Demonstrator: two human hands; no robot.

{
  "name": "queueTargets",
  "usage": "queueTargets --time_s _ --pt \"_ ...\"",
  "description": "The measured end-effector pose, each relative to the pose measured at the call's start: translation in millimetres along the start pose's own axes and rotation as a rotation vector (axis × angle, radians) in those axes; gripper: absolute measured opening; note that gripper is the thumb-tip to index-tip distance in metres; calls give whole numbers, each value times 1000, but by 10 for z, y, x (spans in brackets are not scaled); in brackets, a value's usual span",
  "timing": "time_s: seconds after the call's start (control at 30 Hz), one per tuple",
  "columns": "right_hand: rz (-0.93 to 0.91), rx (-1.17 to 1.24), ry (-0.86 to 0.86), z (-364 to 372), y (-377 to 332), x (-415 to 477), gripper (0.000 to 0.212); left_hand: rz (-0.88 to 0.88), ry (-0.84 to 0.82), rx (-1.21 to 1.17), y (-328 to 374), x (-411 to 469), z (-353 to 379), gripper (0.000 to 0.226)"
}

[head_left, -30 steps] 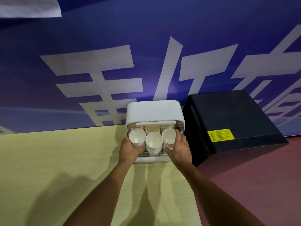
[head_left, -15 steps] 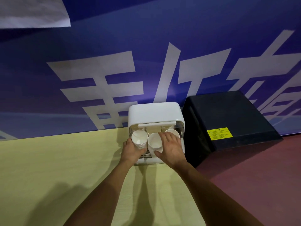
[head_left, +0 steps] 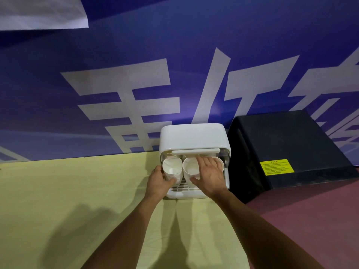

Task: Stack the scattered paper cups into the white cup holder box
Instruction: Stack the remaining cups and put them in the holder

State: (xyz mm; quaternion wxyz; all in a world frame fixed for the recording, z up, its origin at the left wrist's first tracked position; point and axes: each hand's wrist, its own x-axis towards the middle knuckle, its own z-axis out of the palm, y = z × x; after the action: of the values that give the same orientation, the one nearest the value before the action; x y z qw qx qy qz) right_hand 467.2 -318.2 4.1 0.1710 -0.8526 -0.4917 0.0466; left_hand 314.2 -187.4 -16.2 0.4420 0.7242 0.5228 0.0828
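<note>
The white cup holder box (head_left: 194,135) stands at the back of the yellow table against the blue wall, its front open. Inside it are stacks of white paper cups. My left hand (head_left: 158,183) grips the left cup stack (head_left: 172,168) from its left side and front. My right hand (head_left: 210,174) lies over the middle cup stack (head_left: 189,167), fingers spread across its rim and thumb against its front. It hides most of the right cup stack (head_left: 220,164). More cups behind the front row are barely visible.
A black box (head_left: 287,144) with a yellow label (head_left: 276,166) stands right beside the holder. The yellow table (head_left: 68,200) stretches to the left and front; a dark red surface (head_left: 310,220) lies to the right. A blue banner wall rises right behind.
My right hand has moved from the right stack's side onto the middle stack. My left hand stays on the left stack. The view has tilted up slightly.
</note>
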Motion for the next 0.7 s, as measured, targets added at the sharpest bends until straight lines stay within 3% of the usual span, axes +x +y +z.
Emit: queueTargets --time_s 0.43,0.6,0.7 --pt "49 -48 9 -6 16 -64 83 11 17 18 23 -39 -28 59" --pt "36 -38 -14 -61 38 -154 83 21 -8 -9 40 -102 -79 86" --pt "34 1 57 -122 31 -247 67 51 -5 -6 87 -168 -84 103"
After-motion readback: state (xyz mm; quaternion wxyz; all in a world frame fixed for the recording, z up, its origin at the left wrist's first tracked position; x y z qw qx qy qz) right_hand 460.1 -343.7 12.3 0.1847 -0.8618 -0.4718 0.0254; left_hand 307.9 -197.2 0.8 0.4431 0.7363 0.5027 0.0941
